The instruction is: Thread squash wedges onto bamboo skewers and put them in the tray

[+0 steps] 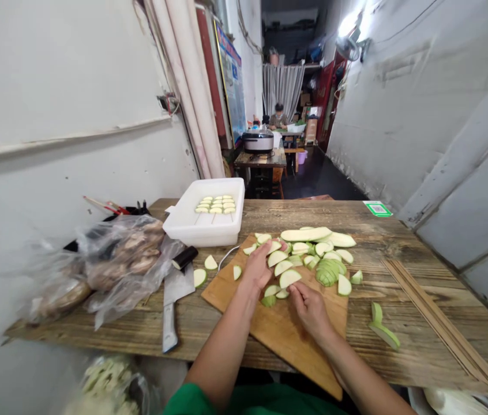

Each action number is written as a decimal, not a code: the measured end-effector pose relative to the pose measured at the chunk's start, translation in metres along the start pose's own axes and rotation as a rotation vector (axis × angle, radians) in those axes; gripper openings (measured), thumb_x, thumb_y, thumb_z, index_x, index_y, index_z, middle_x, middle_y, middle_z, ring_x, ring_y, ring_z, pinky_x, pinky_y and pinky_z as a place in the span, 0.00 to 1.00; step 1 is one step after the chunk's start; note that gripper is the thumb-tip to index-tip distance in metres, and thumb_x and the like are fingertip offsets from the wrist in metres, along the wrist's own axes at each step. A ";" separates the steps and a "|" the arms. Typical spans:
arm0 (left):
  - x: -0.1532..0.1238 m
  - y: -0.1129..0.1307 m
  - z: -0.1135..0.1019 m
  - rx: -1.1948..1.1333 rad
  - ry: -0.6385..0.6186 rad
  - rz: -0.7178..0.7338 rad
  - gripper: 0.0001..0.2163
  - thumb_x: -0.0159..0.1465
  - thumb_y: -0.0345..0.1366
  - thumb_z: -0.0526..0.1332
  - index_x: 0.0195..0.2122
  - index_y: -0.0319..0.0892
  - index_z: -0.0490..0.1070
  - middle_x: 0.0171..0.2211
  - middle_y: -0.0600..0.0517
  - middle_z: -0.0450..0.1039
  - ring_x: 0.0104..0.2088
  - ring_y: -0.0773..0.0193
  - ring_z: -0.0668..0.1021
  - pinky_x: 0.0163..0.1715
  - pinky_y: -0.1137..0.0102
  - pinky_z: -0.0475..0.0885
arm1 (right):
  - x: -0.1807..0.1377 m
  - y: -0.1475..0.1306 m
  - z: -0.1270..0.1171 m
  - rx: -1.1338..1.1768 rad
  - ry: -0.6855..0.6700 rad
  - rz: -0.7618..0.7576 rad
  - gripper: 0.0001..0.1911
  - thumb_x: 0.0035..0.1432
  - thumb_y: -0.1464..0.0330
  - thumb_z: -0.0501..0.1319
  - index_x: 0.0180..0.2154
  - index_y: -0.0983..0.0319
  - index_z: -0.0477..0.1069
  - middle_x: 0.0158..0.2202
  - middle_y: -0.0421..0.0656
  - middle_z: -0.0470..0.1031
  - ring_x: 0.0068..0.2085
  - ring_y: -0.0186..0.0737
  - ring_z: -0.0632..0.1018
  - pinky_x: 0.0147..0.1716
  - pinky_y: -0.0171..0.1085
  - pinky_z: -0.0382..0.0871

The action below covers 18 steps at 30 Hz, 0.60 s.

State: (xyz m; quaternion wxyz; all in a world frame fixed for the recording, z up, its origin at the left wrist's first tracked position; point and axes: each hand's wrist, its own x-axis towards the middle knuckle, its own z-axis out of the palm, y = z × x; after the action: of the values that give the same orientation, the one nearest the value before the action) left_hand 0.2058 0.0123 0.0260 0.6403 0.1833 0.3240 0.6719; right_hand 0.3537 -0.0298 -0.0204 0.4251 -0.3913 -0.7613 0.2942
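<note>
Half-moon zucchini slices, pale with green skin, form a slanting row between my hands above the wooden cutting board point(278, 328). My left hand point(258, 270) is closed at the far end of the row, gripping a zucchini slice point(274, 247). At the near end my right hand point(312, 311) pinches what appears to be a thin skewer, mostly hidden, right by the nearest slice point(290, 279). Around them on the board lie loose slices point(344, 285), a fanned stack of slices point(329, 272) and long zucchini pieces point(307, 234).
A white plastic tub point(203, 233) holds skewered slices point(216, 204). A cleaver point(169, 323) lies left of the board, near a dark vegetable piece point(184, 257) and bagged mushrooms point(129, 253). Bundled wooden skewers point(438, 320) lie at right. A person point(278, 118) sits far back.
</note>
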 end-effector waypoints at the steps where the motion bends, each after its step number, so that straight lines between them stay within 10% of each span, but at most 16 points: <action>1: -0.002 0.001 0.001 -0.017 -0.064 0.012 0.12 0.58 0.38 0.60 0.41 0.39 0.68 0.36 0.47 0.74 0.39 0.60 0.77 0.40 0.65 0.72 | 0.001 0.000 0.000 0.011 0.018 -0.002 0.16 0.63 0.65 0.48 0.29 0.63 0.69 0.22 0.40 0.69 0.23 0.35 0.69 0.24 0.31 0.61; 5: -0.015 0.005 0.009 0.015 -0.250 0.111 0.18 0.57 0.38 0.61 0.49 0.45 0.65 0.43 0.49 0.73 0.45 0.59 0.74 0.43 0.65 0.70 | 0.001 0.001 -0.001 0.040 0.069 -0.006 0.16 0.63 0.63 0.49 0.31 0.63 0.70 0.25 0.41 0.72 0.26 0.35 0.71 0.26 0.31 0.64; 18: -0.029 0.019 0.016 0.074 -0.244 0.176 0.20 0.55 0.36 0.63 0.49 0.46 0.64 0.47 0.47 0.71 0.48 0.58 0.73 0.47 0.63 0.68 | -0.002 0.000 -0.001 0.044 0.047 -0.072 0.14 0.61 0.63 0.51 0.31 0.63 0.71 0.26 0.42 0.74 0.27 0.36 0.74 0.28 0.31 0.68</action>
State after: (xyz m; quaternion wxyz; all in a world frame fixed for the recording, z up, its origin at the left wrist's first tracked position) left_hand 0.2060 -0.0121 0.0552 0.6063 0.3148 0.2508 0.6858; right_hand 0.3555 -0.0312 -0.0203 0.4616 -0.3612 -0.7580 0.2862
